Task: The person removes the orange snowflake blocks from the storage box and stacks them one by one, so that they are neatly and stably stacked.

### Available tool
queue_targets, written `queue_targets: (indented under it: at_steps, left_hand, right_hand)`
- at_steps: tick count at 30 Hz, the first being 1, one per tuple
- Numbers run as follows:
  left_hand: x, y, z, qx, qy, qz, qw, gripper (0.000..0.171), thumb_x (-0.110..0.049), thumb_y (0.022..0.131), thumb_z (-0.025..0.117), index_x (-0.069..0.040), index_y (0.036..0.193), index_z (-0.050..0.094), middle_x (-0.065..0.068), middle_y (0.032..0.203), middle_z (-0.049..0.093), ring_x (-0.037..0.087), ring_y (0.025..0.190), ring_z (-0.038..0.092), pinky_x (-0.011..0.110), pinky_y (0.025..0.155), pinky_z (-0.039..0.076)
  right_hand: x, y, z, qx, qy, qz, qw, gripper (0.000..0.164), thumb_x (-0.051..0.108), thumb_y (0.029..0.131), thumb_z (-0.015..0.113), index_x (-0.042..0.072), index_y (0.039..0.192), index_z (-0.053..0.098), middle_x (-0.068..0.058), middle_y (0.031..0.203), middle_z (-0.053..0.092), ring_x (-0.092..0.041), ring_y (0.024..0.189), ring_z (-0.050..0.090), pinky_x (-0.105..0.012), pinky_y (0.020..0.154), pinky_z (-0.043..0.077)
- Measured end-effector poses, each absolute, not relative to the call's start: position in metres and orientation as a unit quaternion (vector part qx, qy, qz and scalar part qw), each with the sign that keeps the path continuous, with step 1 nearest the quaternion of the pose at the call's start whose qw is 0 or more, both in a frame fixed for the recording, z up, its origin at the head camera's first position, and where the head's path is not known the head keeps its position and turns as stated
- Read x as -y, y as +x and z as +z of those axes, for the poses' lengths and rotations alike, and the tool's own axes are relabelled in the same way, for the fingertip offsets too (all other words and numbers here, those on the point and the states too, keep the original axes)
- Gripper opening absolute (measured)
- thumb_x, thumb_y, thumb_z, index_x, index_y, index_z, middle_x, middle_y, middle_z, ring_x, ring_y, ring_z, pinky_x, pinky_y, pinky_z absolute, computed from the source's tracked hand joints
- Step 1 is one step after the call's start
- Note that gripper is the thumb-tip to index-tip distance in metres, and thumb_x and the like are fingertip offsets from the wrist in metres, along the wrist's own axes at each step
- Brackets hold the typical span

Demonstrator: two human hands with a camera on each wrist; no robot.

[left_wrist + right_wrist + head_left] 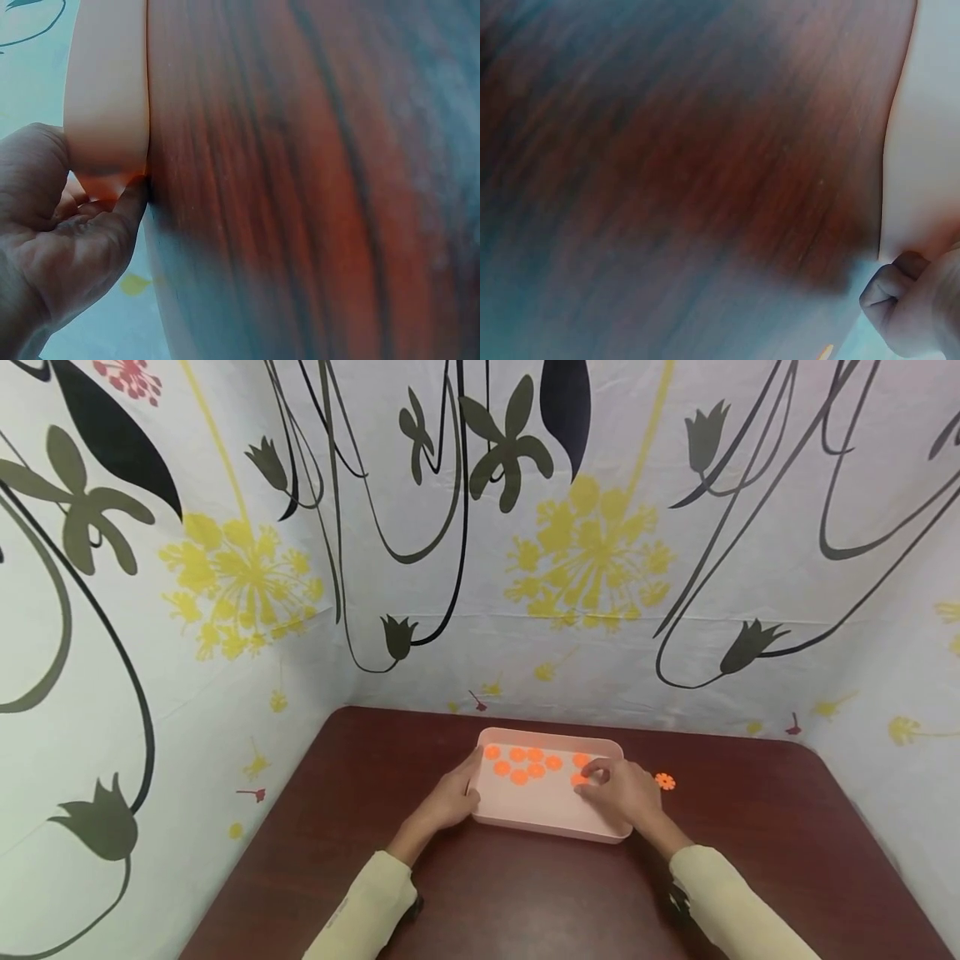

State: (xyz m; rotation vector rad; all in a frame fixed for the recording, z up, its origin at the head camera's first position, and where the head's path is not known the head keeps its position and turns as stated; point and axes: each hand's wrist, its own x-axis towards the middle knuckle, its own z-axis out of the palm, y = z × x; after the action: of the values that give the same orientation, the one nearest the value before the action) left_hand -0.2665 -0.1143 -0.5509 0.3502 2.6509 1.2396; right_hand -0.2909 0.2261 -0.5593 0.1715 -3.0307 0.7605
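Observation:
A shallow pale pink tray [547, 814] lies on the table, and several small orange flower-shaped pieces [536, 770] are spread over its left and middle part. My left hand [450, 797] grips the tray's left end; in the left wrist view that hand [75, 232] has its thumb at the tray's corner. Over the right part of the tray, my right hand [630, 789] has thumb and forefinger curled around an orange flower-shaped piece [578, 780]. Another such piece lies just beyond those fingers. The right wrist view catches the right hand [911, 304] only partly, its fingertips hidden.
A lone orange flower-shaped piece with a patterned centre [665, 782] lies on the dark red-brown table [750, 827], right of the tray. White cloth walls [450, 585] printed with flowers and stems rise behind the table and along both sides.

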Motion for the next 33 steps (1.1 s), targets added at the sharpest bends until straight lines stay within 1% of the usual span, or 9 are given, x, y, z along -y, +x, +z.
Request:
queue_targets:
  at_steps: [3,5,10,14,18,24,26,29,33]
  left_hand:
    - [0.115,-0.267,-0.55,-0.895,0.119,0.421,0.09,0.085,0.002,0.094,0.052,-0.013,0.171,0.018,0.006,0.179,0.018,0.025,0.161,0.028,0.053,0.126,0.032]
    - [0.116,-0.267,-0.55,-0.897,0.115,0.418,0.091,0.086,0.002,0.094,0.052,-0.014,0.171,0.018,0.005,0.179,0.018,0.024,0.16,0.03,0.051,0.125,0.034]
    - [0.116,-0.266,-0.553,-0.897,0.106,0.417,0.103,0.088,0.002,0.094,0.052,-0.017,0.171,0.015,0.004,0.179,0.017,0.022,0.154,0.036,0.046,0.117,0.038]
    - [0.117,-0.265,-0.552,-0.894,0.104,0.425,0.099,0.088,0.003,0.093,0.053,-0.016,0.171,0.018,0.003,0.179,0.019,0.023,0.159,0.032,0.05,0.125,0.034]
    - [0.117,-0.265,-0.551,-0.896,0.107,0.42,0.096,0.089,0.003,0.092,0.053,-0.017,0.171,0.017,0.002,0.179,0.019,0.022,0.158,0.033,0.048,0.124,0.035]
    - [0.115,-0.268,-0.552,-0.898,0.105,0.416,0.1,0.09,0.001,0.093,0.054,-0.021,0.171,0.014,0.002,0.179,0.019,0.022,0.142,0.043,0.042,0.107,0.041]
    - [0.113,-0.269,-0.551,-0.898,0.105,0.416,0.1,0.09,0.001,0.093,0.055,-0.022,0.171,0.015,0.0,0.179,0.019,0.022,0.139,0.044,0.041,0.106,0.041]
    - [0.113,-0.269,-0.551,-0.898,0.11,0.415,0.101,0.091,0.002,0.093,0.055,-0.019,0.171,0.014,0.002,0.179,0.019,0.023,0.14,0.044,0.042,0.105,0.042]
    - [0.115,-0.268,-0.548,-0.898,0.115,0.414,0.096,0.089,0.002,0.093,0.054,-0.015,0.171,0.016,0.005,0.179,0.019,0.022,0.151,0.039,0.045,0.113,0.041]
  right_hand:
    - [-0.225,-0.292,-0.559,0.968,0.065,0.242,0.002,0.041,0.054,0.081,0.084,0.03,0.114,0.08,0.004,0.089,0.075,-0.015,0.068,0.056,-0.033,0.051,0.039]
    - [-0.225,-0.293,-0.559,0.968,0.067,0.24,-0.002,0.042,0.054,0.081,0.084,0.029,0.114,0.079,0.004,0.089,0.074,-0.015,0.068,0.056,-0.033,0.052,0.04]
    - [-0.225,-0.292,-0.561,0.968,0.045,0.245,-0.009,0.037,0.052,0.078,0.086,0.026,0.103,0.078,0.005,0.091,0.074,-0.013,0.074,0.06,-0.031,0.056,0.043]
    - [-0.225,-0.291,-0.563,0.965,0.044,0.257,-0.004,0.035,0.05,0.079,0.086,0.024,0.099,0.077,0.003,0.09,0.073,-0.014,0.076,0.061,-0.031,0.058,0.044]
    - [-0.227,-0.291,-0.563,0.966,0.048,0.252,0.009,0.035,0.051,0.079,0.085,0.024,0.1,0.077,0.004,0.091,0.074,-0.013,0.078,0.062,-0.031,0.06,0.044]
    - [-0.234,-0.291,-0.56,0.968,0.063,0.237,0.044,0.036,0.05,0.08,0.083,0.021,0.102,0.077,0.006,0.085,0.074,-0.012,0.075,0.063,-0.031,0.057,0.044]
    - [-0.236,-0.291,-0.558,0.968,0.068,0.234,0.055,0.036,0.048,0.081,0.083,0.02,0.102,0.077,0.006,0.084,0.074,-0.013,0.074,0.063,-0.031,0.055,0.043]
    - [-0.237,-0.289,-0.556,0.967,0.073,0.233,0.069,0.036,0.047,0.081,0.084,0.019,0.102,0.077,0.006,0.082,0.073,-0.012,0.072,0.062,-0.031,0.054,0.043]
    - [-0.239,-0.288,-0.553,0.963,0.077,0.24,0.097,0.037,0.046,0.079,0.086,0.019,0.102,0.076,0.006,0.075,0.068,-0.012,0.064,0.056,-0.031,0.052,0.04]
